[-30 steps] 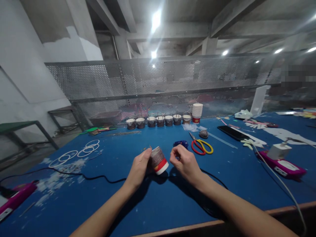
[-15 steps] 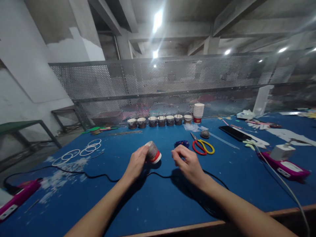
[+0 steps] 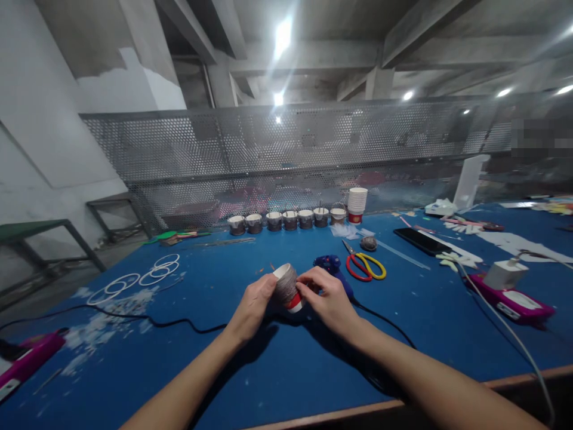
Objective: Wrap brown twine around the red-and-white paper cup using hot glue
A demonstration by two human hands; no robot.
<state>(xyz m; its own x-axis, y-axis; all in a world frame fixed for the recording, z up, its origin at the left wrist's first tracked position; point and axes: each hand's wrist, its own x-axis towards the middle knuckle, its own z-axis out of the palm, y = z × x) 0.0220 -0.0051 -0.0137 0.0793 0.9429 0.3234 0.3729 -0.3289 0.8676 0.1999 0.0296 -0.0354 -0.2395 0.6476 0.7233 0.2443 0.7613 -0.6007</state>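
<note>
A paper cup [image 3: 286, 288], wound with grey-brown yarn above a bare red band, is tilted over the blue table with its white mouth toward the upper left. My left hand [image 3: 251, 301] grips it by the left side near the rim. Against the cup's right side, my right hand [image 3: 326, 295] is closed in a pinch; whatever lies between those fingertips is too small to make out. Partly hidden behind my right hand, a dark blue glue gun [image 3: 329, 263] lies on the table. Scissors [image 3: 364, 266] with red and yellow handles lie to its right, near a grey yarn ball [image 3: 369, 243].
Several wrapped cups [image 3: 290, 220] line the back beside a stack of paper cups [image 3: 357, 203]. White rings [image 3: 159, 270] lie left. A black cable [image 3: 179, 323] crosses the table. At right are a phone [image 3: 421, 241] and a magenta power strip [image 3: 514, 300].
My right hand has moved left to meet the cup. My left hand has brought the cup slightly right and turned it more upright. More of the glue gun shows.
</note>
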